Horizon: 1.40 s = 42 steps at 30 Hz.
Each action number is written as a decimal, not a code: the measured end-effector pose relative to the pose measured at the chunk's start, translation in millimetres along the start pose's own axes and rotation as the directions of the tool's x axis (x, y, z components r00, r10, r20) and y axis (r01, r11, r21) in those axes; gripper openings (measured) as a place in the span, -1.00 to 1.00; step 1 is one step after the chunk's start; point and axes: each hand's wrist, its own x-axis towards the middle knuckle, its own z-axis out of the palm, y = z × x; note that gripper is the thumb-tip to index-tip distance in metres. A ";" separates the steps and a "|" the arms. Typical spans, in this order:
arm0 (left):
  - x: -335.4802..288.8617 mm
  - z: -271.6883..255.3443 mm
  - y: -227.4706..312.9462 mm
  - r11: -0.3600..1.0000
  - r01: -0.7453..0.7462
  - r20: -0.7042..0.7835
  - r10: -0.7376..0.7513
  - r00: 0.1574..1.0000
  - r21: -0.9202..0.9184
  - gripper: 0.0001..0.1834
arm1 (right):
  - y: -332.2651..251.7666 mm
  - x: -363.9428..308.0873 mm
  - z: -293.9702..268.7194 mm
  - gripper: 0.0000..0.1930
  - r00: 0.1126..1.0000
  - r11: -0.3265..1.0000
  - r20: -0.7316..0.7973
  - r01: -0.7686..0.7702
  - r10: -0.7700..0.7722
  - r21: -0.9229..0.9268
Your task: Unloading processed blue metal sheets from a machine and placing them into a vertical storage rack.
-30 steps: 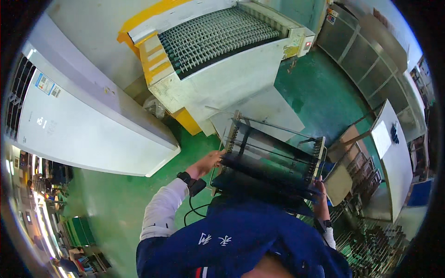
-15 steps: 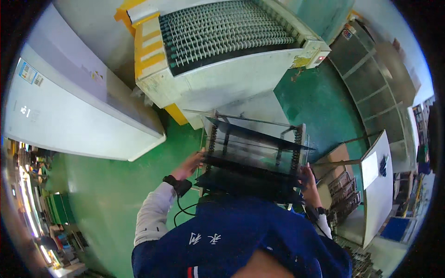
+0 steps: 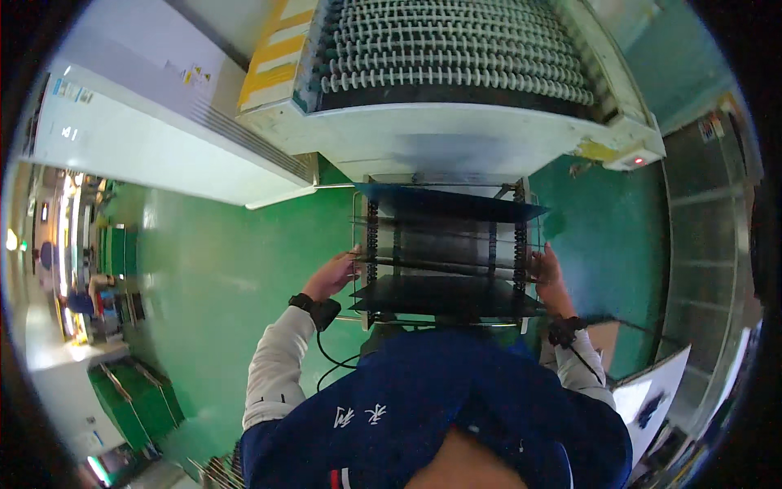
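Bottom centre: wearer's dark blue jacket (image 3: 497, 375), black wrist device (image 3: 326, 313) on left wrist. Left hand (image 3: 331, 275), centre-left, fingers curled in against the rack's left side. Right hand (image 3: 554, 283), centre-right, bent round the opposite side, thumb and palm partly open. Both seem to have hold of the rack; fingertips partly hidden, pressure can't tell.

Slotted plate rack (image 3: 519, 232) sits mid-frame between the hands, toothed side posts upright, dark panels inside: front panel (image 3: 448, 296) low, rear panel (image 3: 448, 204) tilted near the top.

Beyond, top centre: white roller conveyor (image 3: 358, 143). Upper left: white floor-standing unit (image 3: 187, 151), likely air conditioner. Green floor (image 3: 212, 261) around.

Change: rack was skewed, now sits square to the conveyor front, which looms larger. Reads as rack being shifted toward the conveyor, panels riding inside; contact can't tell.
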 end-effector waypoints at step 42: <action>-215.2 -27.3 -367.2 0.442 -0.678 -0.802 -0.434 0.410 -0.587 -0.70 | -81.2 98.6 257.8 -0.64 0.717 -0.325 0.686 0.625 -0.122 -0.710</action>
